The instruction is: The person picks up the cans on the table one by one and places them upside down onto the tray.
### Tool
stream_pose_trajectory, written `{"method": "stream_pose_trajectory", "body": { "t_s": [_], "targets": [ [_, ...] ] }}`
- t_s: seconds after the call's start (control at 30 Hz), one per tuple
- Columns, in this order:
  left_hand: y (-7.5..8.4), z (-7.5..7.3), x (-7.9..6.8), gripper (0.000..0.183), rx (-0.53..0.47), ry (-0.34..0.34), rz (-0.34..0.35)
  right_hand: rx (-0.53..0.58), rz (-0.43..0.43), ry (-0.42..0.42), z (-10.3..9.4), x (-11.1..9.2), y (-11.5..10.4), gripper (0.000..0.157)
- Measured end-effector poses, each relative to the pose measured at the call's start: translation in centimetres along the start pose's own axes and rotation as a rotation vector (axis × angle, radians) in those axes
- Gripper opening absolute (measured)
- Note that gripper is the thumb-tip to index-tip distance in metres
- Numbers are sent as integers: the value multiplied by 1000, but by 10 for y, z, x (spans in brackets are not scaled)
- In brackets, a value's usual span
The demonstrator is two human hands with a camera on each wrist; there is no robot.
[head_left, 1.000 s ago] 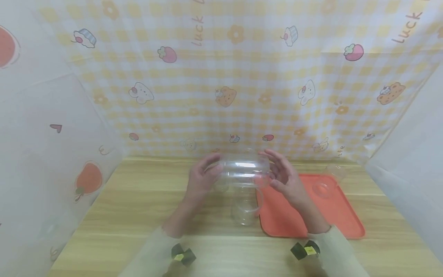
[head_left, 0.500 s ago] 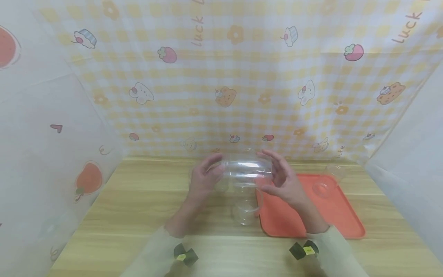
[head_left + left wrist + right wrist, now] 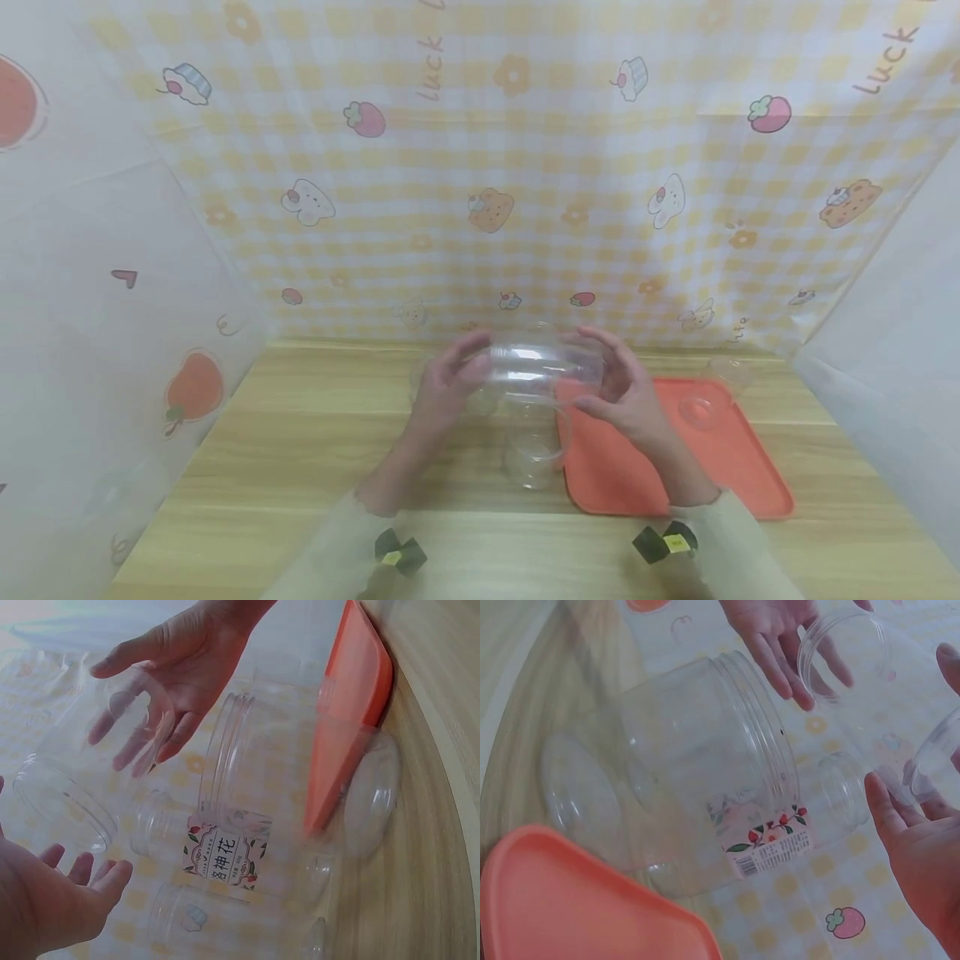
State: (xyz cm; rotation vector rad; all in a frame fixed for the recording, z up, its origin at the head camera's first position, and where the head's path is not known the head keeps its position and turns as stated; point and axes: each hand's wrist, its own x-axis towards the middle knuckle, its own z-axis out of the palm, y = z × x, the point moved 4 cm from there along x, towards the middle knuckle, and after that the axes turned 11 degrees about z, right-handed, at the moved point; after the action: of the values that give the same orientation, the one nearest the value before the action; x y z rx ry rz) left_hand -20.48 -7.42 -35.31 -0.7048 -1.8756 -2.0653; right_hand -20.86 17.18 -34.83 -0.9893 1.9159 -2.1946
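A clear plastic jar [image 3: 543,367] lies sideways in the air between my two hands. My left hand [image 3: 447,383] holds it at the threaded mouth end, thumb and fingers spread over the rim. At the base end, my right hand [image 3: 628,392] spans the jar with thumb below and fingers above. Both wrist views show the held jar [image 3: 82,765] with the hands at opposite ends. Below it stands another clear jar [image 3: 532,454], upright with open threaded mouth; its printed label [image 3: 225,856] shows in the left wrist view.
An orange tray [image 3: 622,475] lies to the right on the wooden table [image 3: 300,467]. A clear jar [image 3: 716,396] stands at its far right corner. More clear jars [image 3: 187,922] stand behind the labelled one. A checked cloth [image 3: 420,167] hangs at the back.
Both hands and the held jar have shifted slightly right. My right hand's fingers have come closer around the jar's base end. The standing jars and tray have not moved.
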Motion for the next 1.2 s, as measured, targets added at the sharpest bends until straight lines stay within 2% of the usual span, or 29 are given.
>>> {"method": "stream_pose_trajectory", "body": {
  "t_s": [0.23, 0.4, 0.47, 0.7, 1.0, 1.2],
  "targets": [
    [-4, 1, -1, 44, 26, -87, 16, 7, -60, -8, -9, -3, -3, 81],
    [-10, 3, -3, 51, 65, -161, -79, 14, -84, 1, -16, -7, -6, 79],
    [-11, 4, -3, 55, 86, -183, -97, 18, -94, -2, -18, -9, -7, 78],
    [-12, 7, -5, 61, 110, -253, -61, 44, -105, -20, -26, -13, -10, 76],
    [-21, 17, -11, 75, 293, -368, -70, 28, -99, 7, -43, -22, -19, 76],
    [-23, 28, -15, 80, 481, -491, 5, 26, -103, 6, -54, -29, -26, 78]
  ]
}}
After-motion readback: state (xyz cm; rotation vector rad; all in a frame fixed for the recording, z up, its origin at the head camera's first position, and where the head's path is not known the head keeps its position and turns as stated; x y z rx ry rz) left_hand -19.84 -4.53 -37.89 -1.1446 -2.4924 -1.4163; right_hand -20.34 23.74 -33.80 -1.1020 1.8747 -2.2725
